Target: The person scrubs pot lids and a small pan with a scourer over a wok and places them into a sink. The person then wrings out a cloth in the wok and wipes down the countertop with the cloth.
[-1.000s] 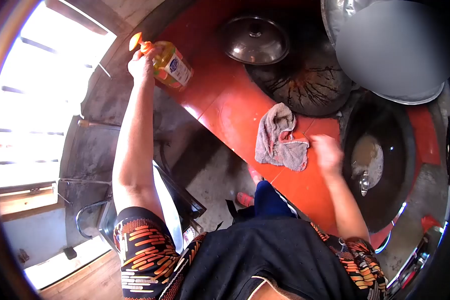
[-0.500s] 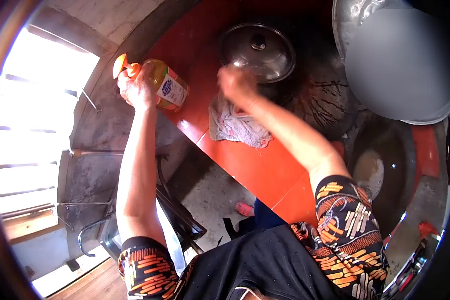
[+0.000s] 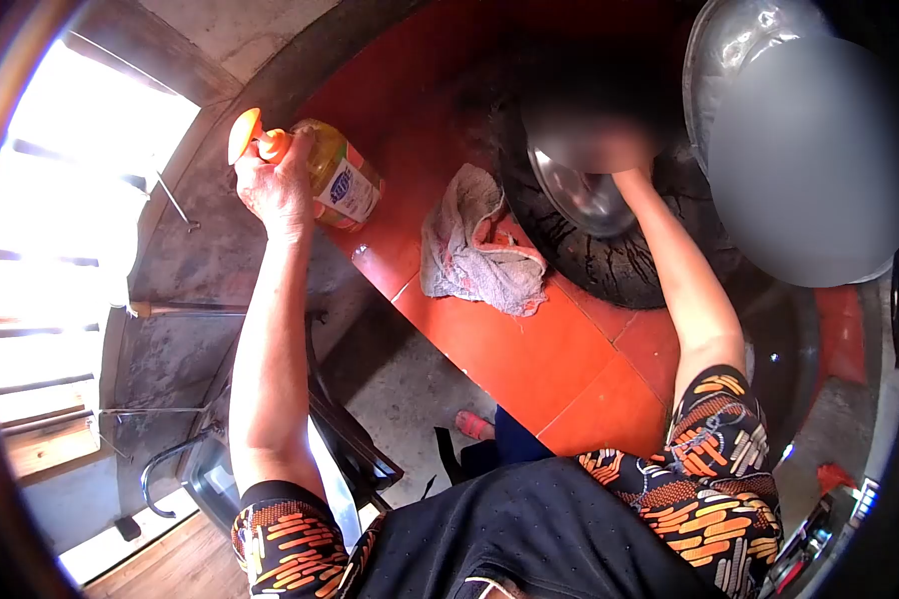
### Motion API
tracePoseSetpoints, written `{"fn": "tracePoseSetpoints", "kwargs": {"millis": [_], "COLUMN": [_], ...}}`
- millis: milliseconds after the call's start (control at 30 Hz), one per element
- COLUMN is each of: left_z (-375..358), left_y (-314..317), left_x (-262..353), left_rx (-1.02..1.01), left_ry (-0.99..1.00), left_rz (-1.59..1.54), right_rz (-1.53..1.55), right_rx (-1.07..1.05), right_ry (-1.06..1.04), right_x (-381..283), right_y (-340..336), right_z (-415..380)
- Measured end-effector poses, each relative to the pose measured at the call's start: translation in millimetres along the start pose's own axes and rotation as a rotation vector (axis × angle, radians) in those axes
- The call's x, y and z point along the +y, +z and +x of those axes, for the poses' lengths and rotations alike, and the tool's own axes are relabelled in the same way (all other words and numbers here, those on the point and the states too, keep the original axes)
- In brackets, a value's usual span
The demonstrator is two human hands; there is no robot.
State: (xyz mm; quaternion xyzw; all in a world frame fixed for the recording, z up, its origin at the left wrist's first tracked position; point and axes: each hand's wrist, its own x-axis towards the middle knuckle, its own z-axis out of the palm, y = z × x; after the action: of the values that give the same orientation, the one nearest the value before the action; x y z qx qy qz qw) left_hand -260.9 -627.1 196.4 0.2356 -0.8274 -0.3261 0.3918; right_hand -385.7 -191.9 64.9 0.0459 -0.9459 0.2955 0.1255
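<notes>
My left hand (image 3: 275, 190) is wrapped round the neck of a pump bottle (image 3: 348, 185) of yellow liquid. The bottle has an orange pump head and a white and blue label, and it leans over the red tiled counter (image 3: 529, 354). My right hand (image 3: 624, 150), blurred, grips a shiny metal pot lid (image 3: 599, 205), which is tilted above the dark round stove top or wok (image 3: 624, 275). Its fingers and the lid's far part are hard to make out. Between my hands, a crumpled greyish cloth (image 3: 469, 250) with pink marks lies on the counter.
A large metal basin or lid (image 3: 714, 50) stands at the upper right, partly behind a grey blurred patch. A bright barred window (image 3: 60, 270) is at the left. Below the counter edge are a concrete floor (image 3: 410, 399) and a dark-framed chair or rack (image 3: 355, 429).
My right hand has moved right from beside the cloth, and the lid has shifted right and tilted, baring the dark round surface. My left hand and the bottle have barely moved.
</notes>
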Motion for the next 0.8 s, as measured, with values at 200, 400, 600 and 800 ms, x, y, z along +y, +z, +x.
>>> {"fn": "tracePoseSetpoints", "kwargs": {"millis": [200, 400, 600, 800], "left_z": [-10, -18, -31, -46], "left_y": [-22, -25, -38, -55], "left_x": [10, 1, -8, -17], "left_rx": [-0.119, -0.138, -0.139, -0.087], "left_ry": [0.005, 0.089, 0.025, -0.018], "left_rz": [-0.029, -0.047, -0.179, -0.314], "right_rz": [-0.425, 0.056, -0.291, -0.667], "right_rx": [-0.083, -0.082, -0.213, 0.052], "right_ry": [-0.091, -0.767, -0.608, -0.158], "right_x": [38, -160, -185, -203], "right_y": [-18, 42, 170, 201], "right_z": [-64, -139, -44, 56]}}
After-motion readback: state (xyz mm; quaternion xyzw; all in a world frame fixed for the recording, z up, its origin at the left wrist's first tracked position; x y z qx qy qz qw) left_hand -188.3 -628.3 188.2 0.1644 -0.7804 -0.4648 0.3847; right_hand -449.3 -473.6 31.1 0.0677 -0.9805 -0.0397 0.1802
